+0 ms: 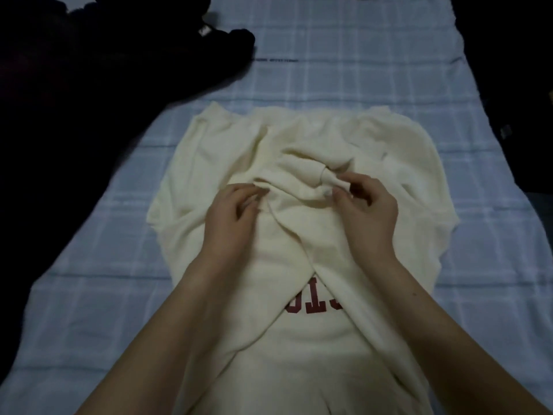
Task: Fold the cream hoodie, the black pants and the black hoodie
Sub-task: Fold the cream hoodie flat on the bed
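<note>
The cream hoodie [299,139] lies spread on a pale blue checked sheet, front up, with dark red letters partly showing near me. Both its sleeves are crossed over the chest. My left hand [232,217] rests on the left sleeve, fingertips pinching its bunched cuff end. My right hand [363,206] pinches the ribbed cuff of the other sleeve at the middle of the garment. A heap of black clothing [89,85] fills the far left; whether it is the pants or the hoodie I cannot tell. More black fabric [514,100] lies along the right edge.
The checked sheet [344,61] stretches away beyond the hoodie and shows on both sides of it. A small white label [205,31] sits on the black heap at the back left.
</note>
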A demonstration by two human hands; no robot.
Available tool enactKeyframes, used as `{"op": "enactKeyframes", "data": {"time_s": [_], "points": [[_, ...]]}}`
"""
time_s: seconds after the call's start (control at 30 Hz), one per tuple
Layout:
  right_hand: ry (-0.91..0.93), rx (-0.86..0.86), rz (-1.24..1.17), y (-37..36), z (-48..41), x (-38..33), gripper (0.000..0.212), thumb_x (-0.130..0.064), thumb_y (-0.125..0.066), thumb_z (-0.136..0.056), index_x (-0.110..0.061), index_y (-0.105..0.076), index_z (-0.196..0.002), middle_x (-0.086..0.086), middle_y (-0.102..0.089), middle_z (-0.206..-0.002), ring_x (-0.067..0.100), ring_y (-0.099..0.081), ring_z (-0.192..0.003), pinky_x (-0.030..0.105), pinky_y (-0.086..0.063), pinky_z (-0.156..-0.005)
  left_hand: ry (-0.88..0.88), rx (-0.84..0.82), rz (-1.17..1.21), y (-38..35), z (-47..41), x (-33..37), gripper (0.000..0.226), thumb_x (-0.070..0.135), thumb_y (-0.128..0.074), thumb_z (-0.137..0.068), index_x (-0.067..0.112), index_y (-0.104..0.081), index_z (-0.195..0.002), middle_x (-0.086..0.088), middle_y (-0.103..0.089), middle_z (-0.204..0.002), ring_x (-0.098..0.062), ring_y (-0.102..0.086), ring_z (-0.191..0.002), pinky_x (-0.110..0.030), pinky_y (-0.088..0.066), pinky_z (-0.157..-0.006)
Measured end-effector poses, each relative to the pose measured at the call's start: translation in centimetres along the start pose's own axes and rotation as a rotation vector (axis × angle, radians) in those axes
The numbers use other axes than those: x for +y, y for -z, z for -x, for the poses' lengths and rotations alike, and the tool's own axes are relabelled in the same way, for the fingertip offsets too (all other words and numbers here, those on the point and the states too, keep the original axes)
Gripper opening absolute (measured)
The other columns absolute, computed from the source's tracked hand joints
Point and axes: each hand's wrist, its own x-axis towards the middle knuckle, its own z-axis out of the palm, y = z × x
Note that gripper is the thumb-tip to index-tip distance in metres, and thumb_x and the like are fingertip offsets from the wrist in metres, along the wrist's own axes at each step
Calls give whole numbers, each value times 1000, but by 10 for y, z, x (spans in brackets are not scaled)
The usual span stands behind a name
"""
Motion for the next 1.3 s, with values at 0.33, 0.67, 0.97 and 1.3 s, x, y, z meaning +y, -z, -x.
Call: {"op": "enactKeyframes", "data": {"time_s": [0.33, 0.67, 0.97, 1.3], "points": [[124, -354, -247, -62, -55, -71, 56, 19, -46, -90, -7, -56, -138, -7, -42, -149, 18, -41, -143, 40, -38, -117, -90, 80, -123, 34, 1, 2, 24, -1, -55, -92, 7, -67, -112, -3, -62, -113, -18, -59, -107, -12, -39, -92], [321, -372, 1069, -39, -28, 55, 61, -55, -10, -100, -39, -17, -158, -6, -12, -167, 22, 0, -155, 50, 2, -123, -328, -353, -795, -26, -75, -18, 59, 49, -22, -102, 29, -15, -157, -6, -11, -165, -27, -10, -152, -42, -2, -121], [310, -381, 991, -15, 14, 33, 59, -53, -16, -103, -32, -18, -158, 0, -17, -166, 26, -8, -154, 54, -4, -123, -263, -446, -668, -17, -29, 6, 62, 48, -22, -101, 20, -21, -156, -13, -18, -163, -31, -13, -151, -50, -6, -120], [313, -551, 1118, 60, 100, 91, 60, -54, -18, -103, -34, -12, -159, 2, -9, -168, 29, -4, -155, 56, -4, -122, -384, -460, -729, 2, 86, -42, 61, 50, -26, -101, 22, -28, -155, -7, -19, -163, -28, -18, -151, -51, -13, -119]]}}
